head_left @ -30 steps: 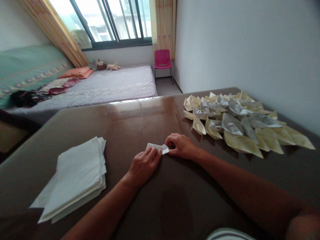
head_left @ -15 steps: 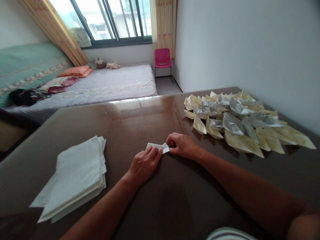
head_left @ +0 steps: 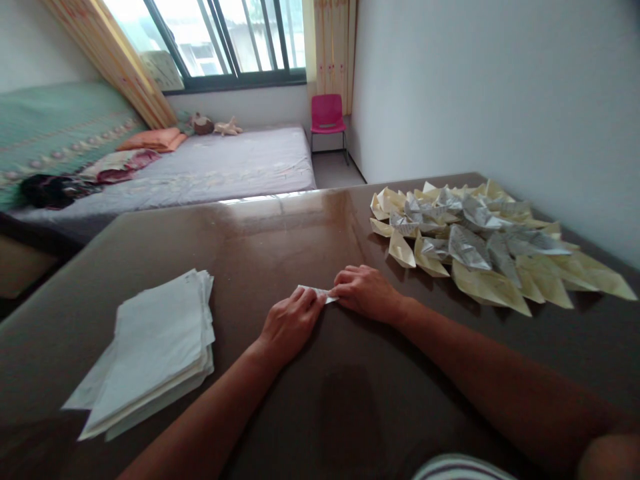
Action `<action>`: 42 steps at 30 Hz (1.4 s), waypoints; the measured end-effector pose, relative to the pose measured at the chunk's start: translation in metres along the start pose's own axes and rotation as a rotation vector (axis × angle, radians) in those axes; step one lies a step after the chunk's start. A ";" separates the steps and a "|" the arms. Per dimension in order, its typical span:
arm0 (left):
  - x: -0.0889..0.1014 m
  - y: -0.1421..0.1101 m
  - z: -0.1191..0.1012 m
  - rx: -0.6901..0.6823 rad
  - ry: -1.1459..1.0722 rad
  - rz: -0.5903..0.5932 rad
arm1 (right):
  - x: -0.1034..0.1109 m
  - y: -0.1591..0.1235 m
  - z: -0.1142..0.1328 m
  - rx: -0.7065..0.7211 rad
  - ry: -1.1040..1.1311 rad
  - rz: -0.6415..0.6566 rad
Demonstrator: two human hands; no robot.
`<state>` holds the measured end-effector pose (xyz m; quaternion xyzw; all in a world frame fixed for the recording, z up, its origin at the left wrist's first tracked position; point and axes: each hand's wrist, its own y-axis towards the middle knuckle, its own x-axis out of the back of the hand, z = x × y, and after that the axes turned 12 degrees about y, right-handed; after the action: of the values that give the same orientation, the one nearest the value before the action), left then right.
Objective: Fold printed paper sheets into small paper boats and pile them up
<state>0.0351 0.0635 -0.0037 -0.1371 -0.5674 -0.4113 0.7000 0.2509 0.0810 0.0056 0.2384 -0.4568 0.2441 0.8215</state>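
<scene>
A small folded piece of white paper [head_left: 309, 289] with faint markings lies on the brown table [head_left: 240, 257], partly covered by my fingers. My left hand [head_left: 294, 320] presses on its near left side, fingers together. At the right end of the paper, my right hand [head_left: 367, 291] has its curled fingers on the edge. A stack of loose white sheets [head_left: 155, 340] rests to the left of my hands. On the right stands a crowd of folded paper boats [head_left: 470, 247], some cream and some white with print.
Beyond the table's far edge is a bed [head_left: 260, 157] with folded orange bedding [head_left: 153, 139] and soft toys. A pink chair [head_left: 327, 113] stands by the window [head_left: 250, 40]. The white wall [head_left: 490, 87] runs along the right side.
My right hand has moved slightly left, and its fingers now press on the paper's right end. Less of the paper shows than before. My left hand has stayed about in place.
</scene>
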 end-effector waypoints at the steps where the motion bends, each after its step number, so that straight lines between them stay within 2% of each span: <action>1: 0.001 0.000 0.000 0.006 -0.006 0.006 | 0.001 0.000 0.001 0.012 -0.024 0.012; 5: 0.000 -0.001 0.000 0.031 -0.018 0.009 | 0.003 -0.001 -0.001 0.000 0.061 0.016; 9: -0.004 -0.001 -0.002 0.081 0.022 -0.030 | 0.000 0.000 -0.003 -0.099 0.176 -0.012; 13: -0.004 0.001 -0.002 0.145 0.029 -0.043 | -0.006 0.006 0.000 -0.234 0.134 -0.050; 19: -0.008 0.004 0.004 0.168 -0.046 0.010 | -0.009 0.008 0.005 -0.314 0.137 -0.123; 32: -0.007 0.009 0.021 0.171 -0.161 0.061 | -0.012 0.003 -0.001 -0.228 0.188 -0.108; 42: -0.004 0.009 0.017 0.068 -0.140 -0.100 | -0.008 0.003 -0.003 -0.167 0.270 -0.101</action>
<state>0.0298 0.0815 0.0006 -0.1131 -0.6347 -0.4155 0.6416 0.2476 0.0837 -0.0021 0.1568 -0.3484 0.1936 0.9037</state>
